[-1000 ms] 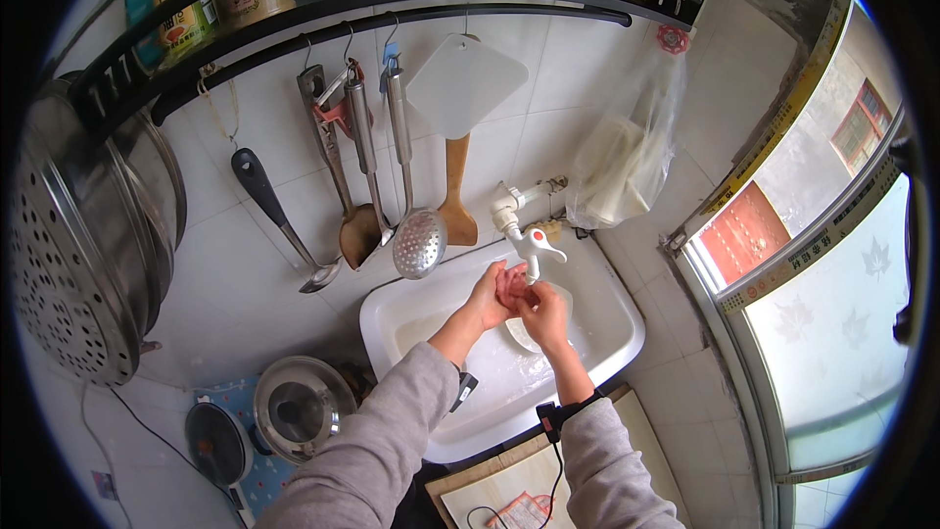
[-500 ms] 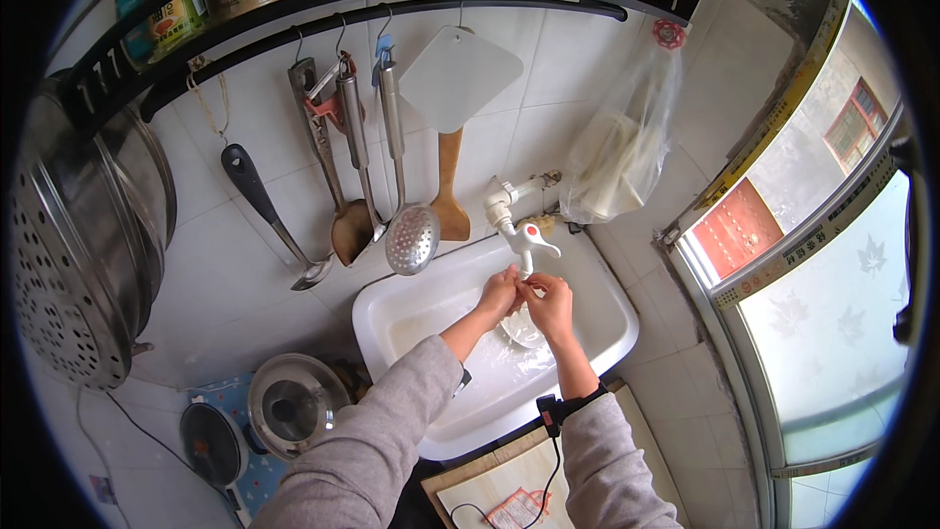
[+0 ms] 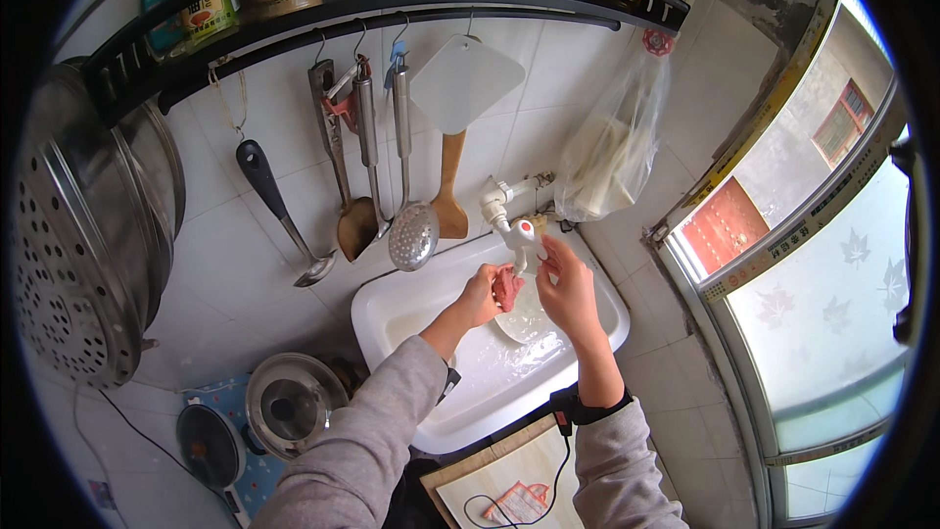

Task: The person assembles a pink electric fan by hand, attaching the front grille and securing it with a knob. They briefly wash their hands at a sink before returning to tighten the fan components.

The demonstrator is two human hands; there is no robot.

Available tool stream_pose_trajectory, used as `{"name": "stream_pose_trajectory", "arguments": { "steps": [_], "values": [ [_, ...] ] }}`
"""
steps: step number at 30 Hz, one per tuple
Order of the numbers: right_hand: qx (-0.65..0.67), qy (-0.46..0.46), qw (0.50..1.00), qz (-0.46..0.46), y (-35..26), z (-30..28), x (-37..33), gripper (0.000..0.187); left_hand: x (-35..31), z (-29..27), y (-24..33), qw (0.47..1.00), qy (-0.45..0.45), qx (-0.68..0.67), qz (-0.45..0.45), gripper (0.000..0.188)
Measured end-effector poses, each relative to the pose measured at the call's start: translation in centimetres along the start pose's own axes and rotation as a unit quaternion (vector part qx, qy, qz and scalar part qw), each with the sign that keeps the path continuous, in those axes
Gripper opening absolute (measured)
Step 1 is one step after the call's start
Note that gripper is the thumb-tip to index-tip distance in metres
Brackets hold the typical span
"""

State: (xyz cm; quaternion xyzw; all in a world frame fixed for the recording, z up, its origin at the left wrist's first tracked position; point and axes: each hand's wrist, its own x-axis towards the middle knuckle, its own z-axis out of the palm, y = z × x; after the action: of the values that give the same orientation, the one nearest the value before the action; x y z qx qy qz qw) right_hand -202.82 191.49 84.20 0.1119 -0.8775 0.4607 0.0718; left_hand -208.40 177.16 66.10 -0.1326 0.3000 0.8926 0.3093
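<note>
The left hand [image 3: 480,298] pinched a pink piece of meat [image 3: 506,289] beneath the tap [image 3: 526,231], above the sink [image 3: 480,397]. The right hand [image 3: 568,284] was at the tap; its grip could not be determined.

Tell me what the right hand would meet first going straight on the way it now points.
Most likely the white tap handle: the right hand points up toward it, close by in the picture. Depth is unclear from this view, so they may already touch.
</note>
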Motion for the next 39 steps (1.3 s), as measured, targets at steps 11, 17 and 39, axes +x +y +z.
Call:
{"name": "stream_pose_trajectory", "arguments": {
  "steps": [11, 17, 39],
  "values": [
    [0.136, -0.165, 0.967, 0.141, 8.4, 5.8, -5.2, 0.112, -7.2, 0.8, -0.8, 0.960, -0.030, 0.272, 0.062, 0.049],
    [0.067, -0.350, 0.893, 0.276, 8.4, 6.6, -5.1, 0.026, -10.2, 0.4, 0.5, 0.895, -0.058, 0.442, 0.008, 0.062],
    [-0.191, -0.441, 0.843, 0.243, 1.1, 6.1, -2.6, 0.030, -13.6, 4.4, 1.8, 0.322, -0.046, 0.901, 0.286, 0.019]
  ]
}}
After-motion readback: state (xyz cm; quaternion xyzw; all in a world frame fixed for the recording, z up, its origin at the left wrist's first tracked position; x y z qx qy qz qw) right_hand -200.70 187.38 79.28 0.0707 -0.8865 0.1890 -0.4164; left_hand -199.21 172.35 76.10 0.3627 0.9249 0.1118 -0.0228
